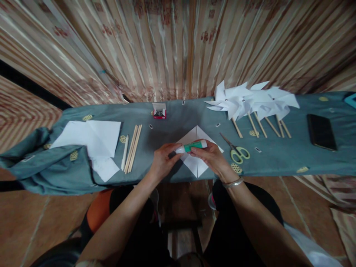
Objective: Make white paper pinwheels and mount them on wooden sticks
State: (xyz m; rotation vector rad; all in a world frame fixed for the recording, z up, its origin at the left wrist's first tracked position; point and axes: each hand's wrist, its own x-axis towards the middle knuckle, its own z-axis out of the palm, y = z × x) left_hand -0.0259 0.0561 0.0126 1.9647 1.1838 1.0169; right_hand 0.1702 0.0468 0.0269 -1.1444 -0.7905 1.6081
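Note:
A green and white glue stick (191, 147) lies level between both hands, above a white square of paper (198, 167) that rests cornerwise on the table. My left hand (162, 160) pinches the white cap end. The green body sits in the closed fingers of my right hand (213, 157), whose wrist wears a silver bracelet.
The narrow table wears a grey-blue cloth (278, 155). Green-handled scissors (236, 150) lie right of the paper, several white pinwheels on sticks (250, 102) behind them, a black phone (321, 131) far right. Left are wooden sticks (132, 148), a white pen (124, 152), loose paper sheets (91, 139). A small red box (159, 111) stands at the back.

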